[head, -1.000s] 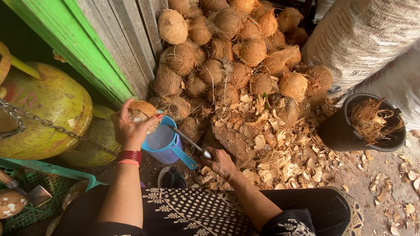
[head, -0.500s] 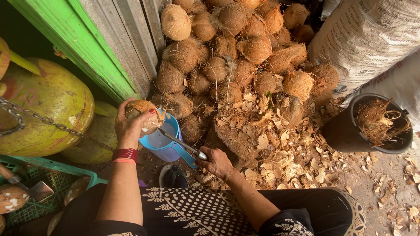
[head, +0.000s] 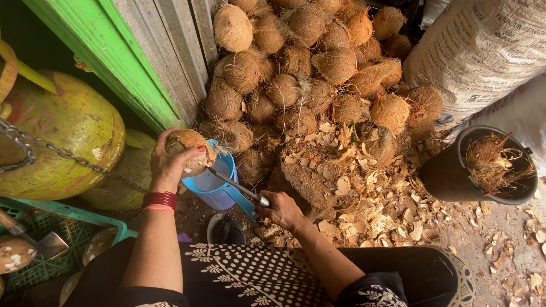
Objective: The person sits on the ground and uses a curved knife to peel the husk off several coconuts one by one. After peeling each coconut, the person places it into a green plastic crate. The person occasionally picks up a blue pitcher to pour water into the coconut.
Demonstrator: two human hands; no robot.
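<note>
Left hand [head: 170, 165] raised over blue jug [head: 213, 185], fingers wrapped tight round a husked coconut [head: 190, 150], thumb on the near side, red nails showing. Red bangles [head: 159, 200] on that wrist. Coconut held just above the jug's rim, at the foot of the heap.

Right hand [head: 281, 209] lower and nearer the lap, fingers closed on the handle of a metal blade [head: 236, 185]; blade angled up and left, tip touching the coconut's underside, crossing over the jug's mouth.

Heap of brown fibrous coconuts [head: 307, 62] stacked against a grey corrugated wall [head: 170, 40], green painted door frame [head: 108, 62] slanting down at left. Husk chips and shell flakes [head: 364, 193] scattered thick on the ground in front of the heap.

Right side: large woven sack [head: 483, 51], off-white, bulging, faint dark print low on its side, too small to make out. Black bucket [head: 455, 176] below it, full of loose husk fibre.

Left side: yellow-green gas cylinder [head: 62, 131] with faded red marking, chain [head: 51, 150] draped across it. Green plastic crate [head: 51, 233] underneath, small trowel [head: 34, 239] lying on it.

Dark patterned cloth with white dots [head: 250, 273] over the lap. Sandal [head: 224, 230] just below the jug.
</note>
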